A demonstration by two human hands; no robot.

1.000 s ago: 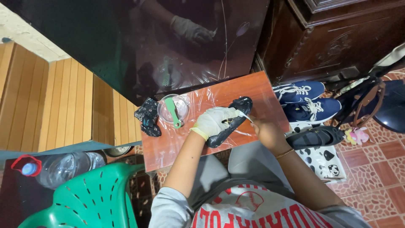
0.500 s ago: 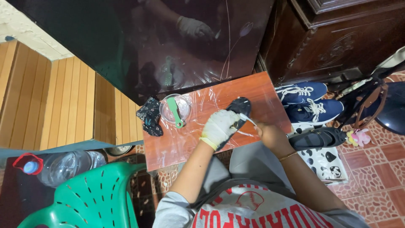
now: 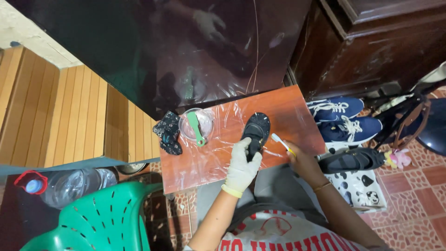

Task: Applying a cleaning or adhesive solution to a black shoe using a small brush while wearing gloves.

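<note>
A shoe (image 3: 256,131) is pinned on the desk (image 3: 288,111) under the left fingers (image 3: 241,148); a bowl (image 3: 196,123) is seen to their left, a toothbrush (image 3: 281,143) to their right.

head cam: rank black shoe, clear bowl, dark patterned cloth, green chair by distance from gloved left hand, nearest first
1. black shoe: held by the left hand, on the board.
2. clear bowl: up-left on the board.
3. dark patterned cloth: at the board's left edge.
4. green chair: bottom-left, off the board.

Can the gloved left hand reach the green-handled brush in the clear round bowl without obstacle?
Probably yes. The gloved left hand holds the small black shoe on the red-brown board; the green-handled brush lies in the clear round bowl just beside, with only bare board between.
</note>
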